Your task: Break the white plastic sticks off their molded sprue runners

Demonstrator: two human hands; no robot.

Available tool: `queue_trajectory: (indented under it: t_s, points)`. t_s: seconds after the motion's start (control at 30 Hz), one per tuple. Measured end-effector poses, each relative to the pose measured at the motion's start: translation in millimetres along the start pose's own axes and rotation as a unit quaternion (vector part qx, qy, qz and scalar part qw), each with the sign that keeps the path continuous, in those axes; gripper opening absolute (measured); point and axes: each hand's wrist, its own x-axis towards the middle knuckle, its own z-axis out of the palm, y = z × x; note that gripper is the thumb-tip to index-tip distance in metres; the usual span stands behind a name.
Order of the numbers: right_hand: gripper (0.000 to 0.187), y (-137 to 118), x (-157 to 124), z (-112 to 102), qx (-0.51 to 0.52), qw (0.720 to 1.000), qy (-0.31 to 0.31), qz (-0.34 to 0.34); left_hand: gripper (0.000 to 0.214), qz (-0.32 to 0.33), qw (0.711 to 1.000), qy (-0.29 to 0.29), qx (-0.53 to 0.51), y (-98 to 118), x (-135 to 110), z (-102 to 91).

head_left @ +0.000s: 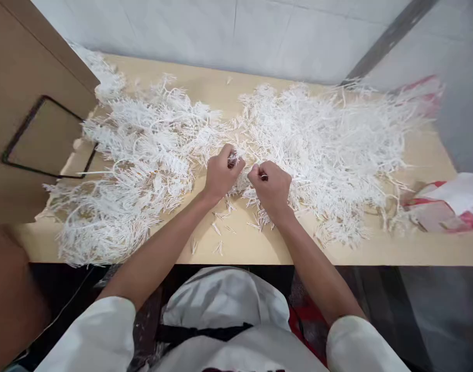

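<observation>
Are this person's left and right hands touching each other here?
Apart: the head view shows a narrow gap between the left hand and the right hand, with white pieces visible through it.

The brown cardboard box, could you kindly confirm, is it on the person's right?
No, the brown cardboard box is at the person's left, beside a pile of thin white strands.

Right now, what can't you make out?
Head view:
Left hand: anything in the palm, hidden by the hand itself.
Right hand: likewise, hidden by its own back.
Cardboard: cut off by left edge.
Red-and-white plastic: cut off by right edge.
White strands: too small to count.
</observation>
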Motion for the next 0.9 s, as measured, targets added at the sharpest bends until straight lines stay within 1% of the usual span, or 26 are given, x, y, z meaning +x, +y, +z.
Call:
queue_trajectory:
  t_s: [0.07,0.13,0.23,0.33,0.4,0.47,0.5,0.57,0.6,0.73,0.83,0.9]
  points:
    - [0.025,3,5,-3,0.045,0.998,-0.015,0.044,0.023,-0.024,0.998,-0.035,-0.046,0,-1,0.8]
    - [0.02,6,9,-6,0.082,0.993,-0.03,0.076,0.021,-0.037,0.993,-0.066,-0.089,-1,-1,1.6]
    - [0.031,10,13,-11,0.123,0.986,-0.049,0.103,0.025,-0.034,0.982,-0.107,-0.152,0,-1,2.2]
    - [0.031,10,15,-15,0.133,0.985,-0.057,0.094,0.028,-0.02,0.978,-0.135,-0.159,1,-1,1.6]
    - [0.031,8,14,-16,0.149,0.983,-0.087,0.07,0.031,-0.008,0.98,-0.137,-0.143,1,-1,0.6]
    - [0.032,8,14,-16,0.168,0.977,-0.117,0.053,0.026,0.009,0.985,-0.129,-0.117,2,-2,-0.4]
    - [0.032,8,14,-15,0.176,0.975,-0.12,0.055,0.021,0.019,0.986,-0.128,-0.103,2,-2,-0.9]
    - [0.029,10,14,-13,0.188,0.974,-0.104,0.073,0.014,0.04,0.987,-0.131,-0.08,3,-3,-1.5]
    - [0.029,11,14,-12,0.195,0.972,-0.096,0.085,0.014,0.047,0.987,-0.135,-0.071,3,-2,-1.7]
    - [0.029,15,16,-11,0.227,0.964,-0.072,0.12,0.024,0.046,0.986,-0.152,-0.056,5,-2,-1.8]
    - [0.026,14,16,-11,0.225,0.967,-0.048,0.11,0.03,0.038,0.987,-0.152,-0.04,6,-2,-1.6]
    - [0.023,13,14,-11,0.208,0.974,-0.03,0.079,0.03,0.038,0.989,-0.143,-0.018,6,-3,-1.3]
